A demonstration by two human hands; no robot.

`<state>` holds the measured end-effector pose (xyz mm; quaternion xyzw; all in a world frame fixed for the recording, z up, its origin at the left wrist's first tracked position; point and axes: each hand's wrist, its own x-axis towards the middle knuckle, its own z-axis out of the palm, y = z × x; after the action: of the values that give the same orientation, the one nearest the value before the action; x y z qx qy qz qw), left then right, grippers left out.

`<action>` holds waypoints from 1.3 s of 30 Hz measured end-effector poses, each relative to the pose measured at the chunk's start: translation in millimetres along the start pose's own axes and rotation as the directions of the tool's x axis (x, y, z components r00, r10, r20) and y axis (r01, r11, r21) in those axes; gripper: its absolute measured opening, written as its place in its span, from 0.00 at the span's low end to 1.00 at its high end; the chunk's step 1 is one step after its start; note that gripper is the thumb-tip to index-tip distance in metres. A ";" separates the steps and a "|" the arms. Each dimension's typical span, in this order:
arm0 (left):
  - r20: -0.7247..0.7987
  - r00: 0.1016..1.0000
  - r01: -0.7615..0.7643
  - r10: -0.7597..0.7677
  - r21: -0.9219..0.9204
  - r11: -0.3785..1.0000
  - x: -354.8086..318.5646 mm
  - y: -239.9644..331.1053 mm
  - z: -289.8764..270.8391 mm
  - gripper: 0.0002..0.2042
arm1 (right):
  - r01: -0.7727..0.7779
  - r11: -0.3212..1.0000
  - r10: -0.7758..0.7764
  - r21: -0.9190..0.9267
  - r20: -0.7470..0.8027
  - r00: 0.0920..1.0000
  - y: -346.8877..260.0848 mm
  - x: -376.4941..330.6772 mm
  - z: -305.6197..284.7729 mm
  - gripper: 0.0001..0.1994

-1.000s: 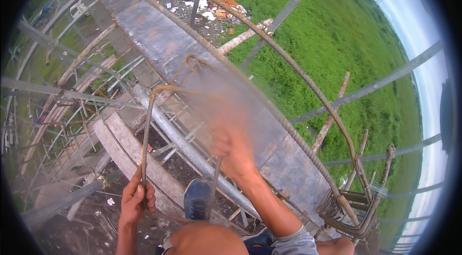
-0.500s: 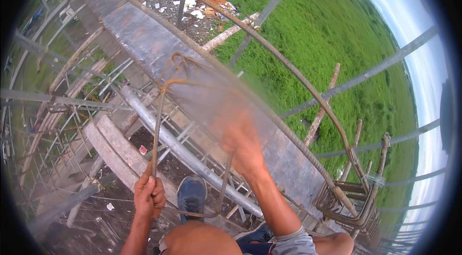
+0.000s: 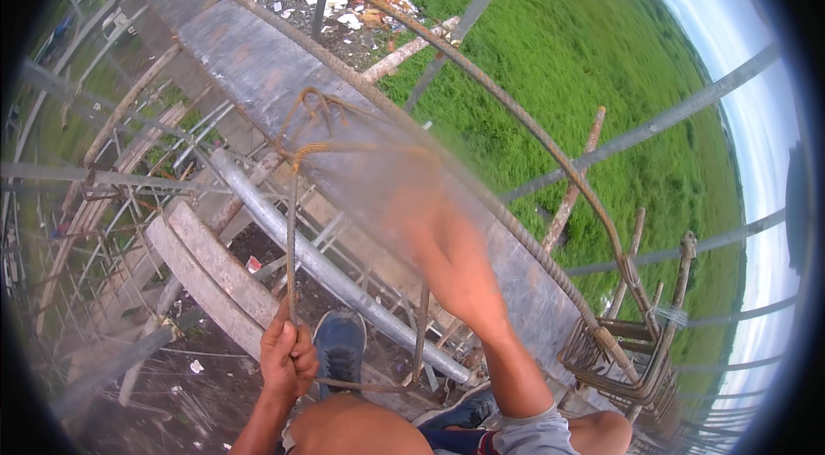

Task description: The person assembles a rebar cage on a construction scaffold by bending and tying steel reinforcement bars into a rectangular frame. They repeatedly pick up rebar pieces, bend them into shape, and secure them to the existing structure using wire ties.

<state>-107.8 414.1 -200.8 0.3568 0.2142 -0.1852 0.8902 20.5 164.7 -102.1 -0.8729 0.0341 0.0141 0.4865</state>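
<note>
My left hand (image 3: 289, 356) is closed around the lower left side of a rusty square rebar stirrup (image 3: 291, 240), which stands out in front of my knees. The fingers of my right hand (image 3: 454, 262) are smeared by motion near the stirrup's upper right side. Whether they grip it cannot be made out. Just beyond the stirrup's top bar, other bent rebar (image 3: 320, 103) shows over a long grey metal-faced board (image 3: 236, 38).
A ribbed steel bar (image 3: 552, 274) runs along the board's far edge. A galvanised pipe (image 3: 331, 270) crosses below, above a littered floor. Stacked stirrups (image 3: 614, 369) hang at the right. Scaffold poles (image 3: 640, 144) and a curved bar (image 3: 507, 103) stand before the grass.
My left hand and the stirrup have shifted slightly to the right. My right hand has also moved a little right and remains blurred.
</note>
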 end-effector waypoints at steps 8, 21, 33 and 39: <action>0.032 0.999 0.044 -0.042 -0.053 0.998 0.5 -0.4 -0.3 0.28 | 0.824 0.320 -0.705 -0.468 0.463 0.537 -31.6 33.0 -45.7 0.22; 0.161 0.987 -0.005 0.023 -0.108 0.994 -3.5 -16.7 -10.3 0.26 | 0.778 0.401 -0.813 -0.484 0.204 0.546 3.5 57.3 27.2 0.29; 0.237 0.971 0.094 -0.043 -0.211 0.973 13.9 -9.1 19.6 0.28 | 0.705 0.308 -0.734 -0.639 0.312 0.603 -11.9 71.0 -7.0 0.26; 0.169 0.984 0.081 -0.059 -0.129 0.988 16.0 8.7 41.9 0.28 | 0.213 0.844 -0.385 -0.492 -0.280 0.880 -0.6 89.6 -120.7 0.31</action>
<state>-79.8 387.3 -176.8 0.2715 0.1643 -0.2305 0.9199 108.9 58.3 -43.2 -0.9419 -0.0187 -0.2195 0.2536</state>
